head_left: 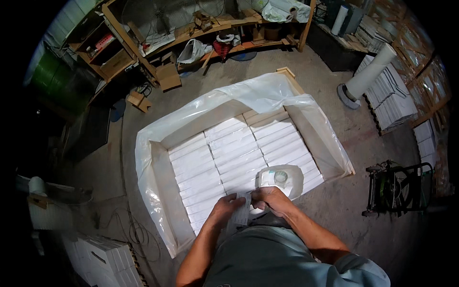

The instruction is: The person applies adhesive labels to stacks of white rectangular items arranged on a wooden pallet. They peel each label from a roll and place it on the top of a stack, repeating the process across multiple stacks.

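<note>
the left hand [227, 206] pinches a white slip [243, 214]; the right hand [270, 198] curls, its grip unclear.

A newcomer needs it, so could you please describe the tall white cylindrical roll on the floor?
Find the large open box lined with translucent white plastic. Beyond its far right corner, beside stacked white packages, stands the tall white roll; unlike them, it is round, with a grey base ring.

- Held slip [242, 211]: white, faint grey print
- Packs [234, 153]: white, dark seams striping them
- Roll [280, 177] towards the crate's [318, 134] near edge: pale greenish
- Liner [201, 107]: milky white
- Wood [287, 71] at the far corner: tan
</note>
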Tool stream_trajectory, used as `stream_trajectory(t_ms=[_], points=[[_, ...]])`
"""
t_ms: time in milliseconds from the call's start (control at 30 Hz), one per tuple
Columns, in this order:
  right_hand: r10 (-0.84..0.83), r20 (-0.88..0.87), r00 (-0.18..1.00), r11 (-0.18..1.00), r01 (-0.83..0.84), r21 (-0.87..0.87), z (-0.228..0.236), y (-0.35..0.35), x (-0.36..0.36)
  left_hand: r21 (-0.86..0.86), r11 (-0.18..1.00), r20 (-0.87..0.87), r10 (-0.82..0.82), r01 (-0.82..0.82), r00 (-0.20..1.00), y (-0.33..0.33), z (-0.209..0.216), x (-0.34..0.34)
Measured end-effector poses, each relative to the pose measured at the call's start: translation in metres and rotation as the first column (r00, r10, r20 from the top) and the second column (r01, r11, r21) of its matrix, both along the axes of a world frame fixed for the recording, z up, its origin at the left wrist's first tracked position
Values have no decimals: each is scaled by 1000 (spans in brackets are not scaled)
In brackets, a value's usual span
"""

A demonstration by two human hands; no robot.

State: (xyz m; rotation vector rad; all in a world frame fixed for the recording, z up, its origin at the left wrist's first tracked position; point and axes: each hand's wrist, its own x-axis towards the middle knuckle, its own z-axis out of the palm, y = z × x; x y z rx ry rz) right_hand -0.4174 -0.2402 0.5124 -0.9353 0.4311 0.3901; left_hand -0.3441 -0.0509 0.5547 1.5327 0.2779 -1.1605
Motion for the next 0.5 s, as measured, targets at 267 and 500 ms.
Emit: stream_trajectory(t_ms=[267, 500], points=[[48, 68, 997, 999, -50, 18, 0, 7, -5, -90, 990, 85, -101, 109, 991, 15, -7, 3], [44, -7, 999, 995, -44, -94, 18, 9, -2, -151, 979, 193, -108, 139, 975, 18, -22, 4]])
